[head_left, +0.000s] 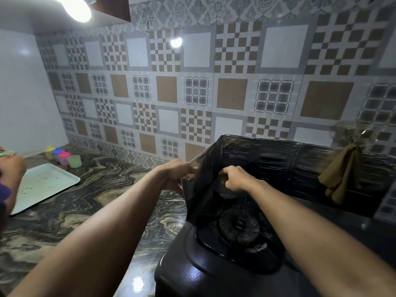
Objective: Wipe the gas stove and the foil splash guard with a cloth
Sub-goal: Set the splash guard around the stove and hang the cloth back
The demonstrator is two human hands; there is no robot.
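On the far left of the swirled dark marble counter (90, 202) stand small translucent plastic cups (64, 157) in yellow, blue, pink and green; whether anything is in them cannot be told. Near them lies a pale rectangular tray (46, 185) bearing only a few dark specks. At the right sits the glossy black gas stove (205, 264), its ringed burner (239, 226) facing up. The dark, ribbed foil splash guard (267, 155) stands upright around the stove's far and left sides, its long run following the patterned tile wall. The left hand (174, 175) pinches the guard's left panel edge; the right hand (237, 179) is clenched against that panel's inner face, though any cloth in it cannot be made out. A brown cloth (340, 179) hangs over the guard's right part.
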